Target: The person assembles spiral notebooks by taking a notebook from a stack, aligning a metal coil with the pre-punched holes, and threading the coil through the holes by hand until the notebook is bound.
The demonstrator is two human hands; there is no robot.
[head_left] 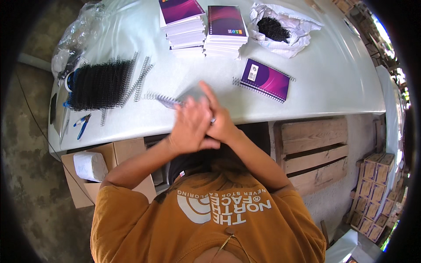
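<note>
Near the table's front edge, my two hands are pressed close together around a notebook [191,92] seen as a greyish, blurred sheet. My right hand [222,124] grips it, one finger stretched along its far side. My left hand [189,124] overlaps the right one; its fingers are smeared by motion and their exact hold is hidden. A dark spiral binding coil [163,98] sticks out leftward from the notebook's edge. To the right lies a purple notebook [266,80] with a coil along its edge, the coil ends jutting past both sides.
At the left lie a thick row of black coils [103,83], loose coils [141,79] and blue-handled pliers [82,126]. Two notebook stacks [226,33] and a white bag [287,46] of black bits stand at the back. Below are a cardboard box [127,153] and a wooden crate [313,149].
</note>
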